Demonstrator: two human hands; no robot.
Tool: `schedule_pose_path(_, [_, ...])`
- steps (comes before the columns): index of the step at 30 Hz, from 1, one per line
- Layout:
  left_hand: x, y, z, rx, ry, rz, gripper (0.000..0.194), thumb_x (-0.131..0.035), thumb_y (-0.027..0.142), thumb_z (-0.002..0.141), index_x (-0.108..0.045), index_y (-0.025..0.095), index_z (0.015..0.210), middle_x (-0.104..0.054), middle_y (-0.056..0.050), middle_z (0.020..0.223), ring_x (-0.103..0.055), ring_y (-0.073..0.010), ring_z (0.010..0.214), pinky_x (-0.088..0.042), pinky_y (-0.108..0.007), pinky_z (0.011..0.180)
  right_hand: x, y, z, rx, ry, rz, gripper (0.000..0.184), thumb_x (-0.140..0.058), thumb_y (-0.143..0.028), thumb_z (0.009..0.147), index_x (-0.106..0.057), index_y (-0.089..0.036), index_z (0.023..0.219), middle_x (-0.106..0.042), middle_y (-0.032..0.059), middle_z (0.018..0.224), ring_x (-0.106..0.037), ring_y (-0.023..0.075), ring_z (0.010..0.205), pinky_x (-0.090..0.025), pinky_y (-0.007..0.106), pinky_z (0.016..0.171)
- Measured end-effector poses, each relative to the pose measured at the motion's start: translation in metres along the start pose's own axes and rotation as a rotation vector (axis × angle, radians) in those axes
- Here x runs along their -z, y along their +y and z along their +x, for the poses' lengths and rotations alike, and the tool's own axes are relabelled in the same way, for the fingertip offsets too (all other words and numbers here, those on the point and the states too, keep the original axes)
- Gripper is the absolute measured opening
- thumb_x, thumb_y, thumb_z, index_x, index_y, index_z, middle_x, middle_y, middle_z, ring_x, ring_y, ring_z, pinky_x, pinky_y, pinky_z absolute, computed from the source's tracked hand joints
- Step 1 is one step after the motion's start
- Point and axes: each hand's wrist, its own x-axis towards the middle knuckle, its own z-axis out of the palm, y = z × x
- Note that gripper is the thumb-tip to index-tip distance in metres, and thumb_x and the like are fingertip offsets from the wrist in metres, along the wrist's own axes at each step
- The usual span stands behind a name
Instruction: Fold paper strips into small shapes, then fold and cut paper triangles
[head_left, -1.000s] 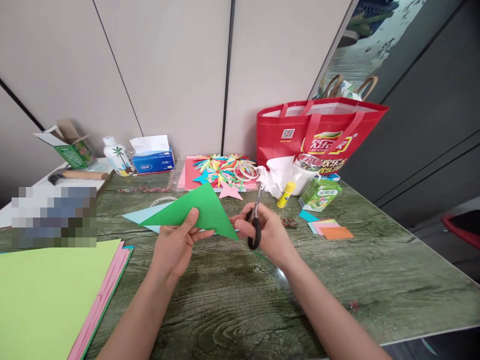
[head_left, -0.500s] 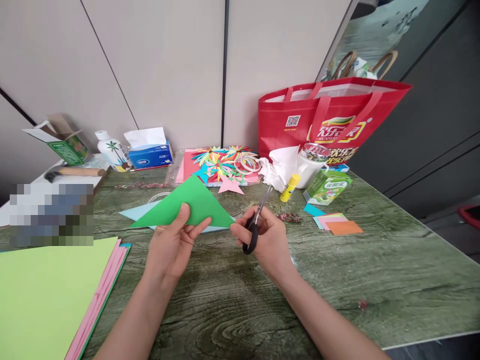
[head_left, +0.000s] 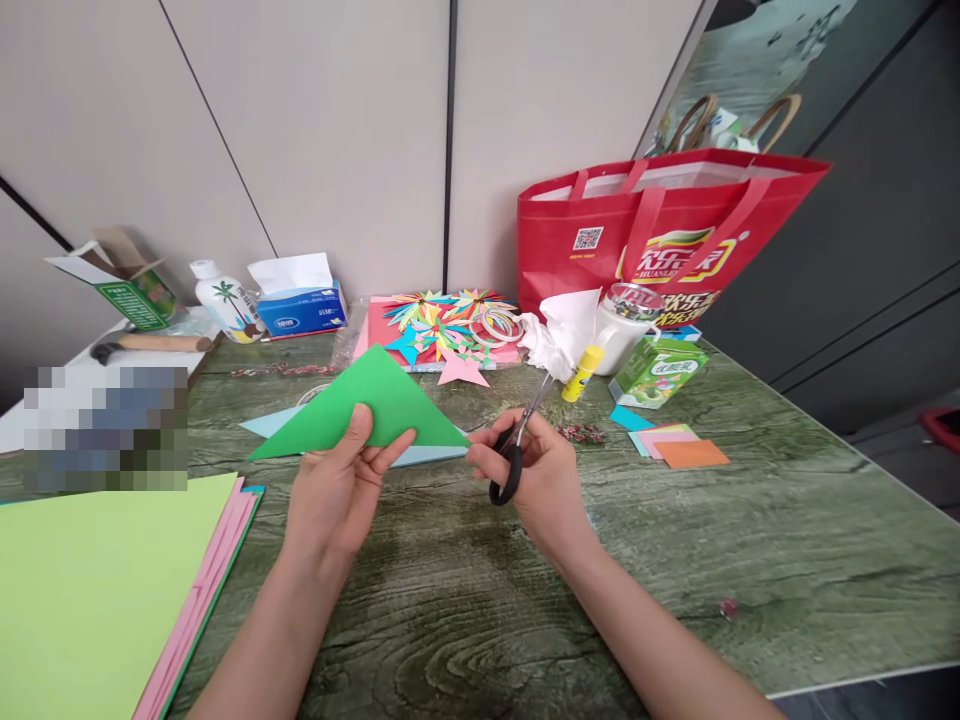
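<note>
A green sheet of paper (head_left: 379, 395), folded into a triangle, is held up above the table with its peak pointing away from me. My left hand (head_left: 337, 480) grips its lower edge, thumb on the front and fingers behind. At the right corner, the fingertips of my right hand (head_left: 536, 470) touch the paper. That same hand carries black-handled scissors (head_left: 506, 475), their blades pointing up and away from the paper. Behind the green triangle lies light blue paper (head_left: 431, 455), partly covered by it.
Coloured paper sheets (head_left: 97, 590) are stacked at the left front. Folded paper stars (head_left: 442, 325), a yellow glue stick (head_left: 583, 374), a white mug (head_left: 619, 335), a green drink carton (head_left: 660, 372) and a red bag (head_left: 570, 245) stand behind. Small paper pieces (head_left: 694, 453) lie right.
The green triangle has shifted slightly left and tilted a little, with my left hand moving along. My right hand has moved slightly right with the scissors still in it.
</note>
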Motion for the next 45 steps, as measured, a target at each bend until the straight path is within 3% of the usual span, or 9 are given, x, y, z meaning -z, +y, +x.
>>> schedule_pose_path(8, [0.0009,-0.0019,0.0004,0.029,0.030,0.030,0.023,-0.077,0.011,0.057,-0.057,0.014,0.048,-0.062,0.007,0.045,-0.051,-0.0051,0.034,-0.060,-0.035,0.057,0.0004,0.0043,0.0028,-0.031,-0.015,0.005,0.030,-0.074,-0.030,0.062,-0.052,-0.019,0.079,-0.065,-0.0018,0.067,-0.066,0.0147,0.060,-0.053,0.022,0.048])
schedule_pose_path(18, [0.0006,-0.0067,-0.0037,0.024,-0.064,0.020,0.021,-0.083,0.014,0.045,-0.063,0.014,0.053,-0.066,0.005,0.052,-0.054,-0.0064,0.038,-0.061,-0.037,0.056,-0.0004,0.0049,0.0013,-0.018,-0.002,0.027,0.030,-0.077,-0.024,0.058,-0.053,-0.018,0.075,-0.064,-0.0028,0.061,-0.061,0.0115,0.052,-0.053,0.022,0.045])
schedule_pose_path(29, [0.0008,-0.0064,-0.0038,0.007,-0.098,0.039,0.021,-0.082,0.016,0.049,-0.064,0.016,0.059,-0.069,0.006,0.061,-0.059,-0.0092,0.045,-0.060,-0.036,0.058,-0.0018,0.0032,0.0015,-0.001,0.036,0.018,0.030,-0.078,-0.021,0.055,-0.054,-0.019,0.073,-0.063,-0.0031,0.061,-0.060,0.0114,0.050,-0.054,0.023,0.045])
schedule_pose_path(40, [-0.0014,-0.0046,-0.0052,-0.009,-0.067,0.011,0.024,-0.083,0.016,0.045,-0.063,0.016,0.058,-0.069,0.006,0.058,-0.059,-0.0101,0.044,-0.060,-0.035,0.053,-0.0054,0.0006,-0.0022,0.007,0.043,-0.017,0.028,-0.076,-0.024,0.058,-0.051,-0.018,0.069,-0.060,-0.0041,0.058,-0.060,0.0110,0.049,-0.052,0.022,0.044])
schedule_pose_path(45, [-0.0012,-0.0050,-0.0067,-0.037,-0.023,-0.016,0.020,-0.081,0.015,0.050,-0.062,0.016,0.056,-0.067,0.006,0.056,-0.059,-0.0101,0.045,-0.060,-0.035,0.053,-0.0069,-0.0007,-0.0046,0.016,0.054,-0.044,0.030,-0.077,-0.028,0.058,-0.051,-0.019,0.068,-0.059,-0.0039,0.058,-0.061,0.0121,0.049,-0.053,0.023,0.044])
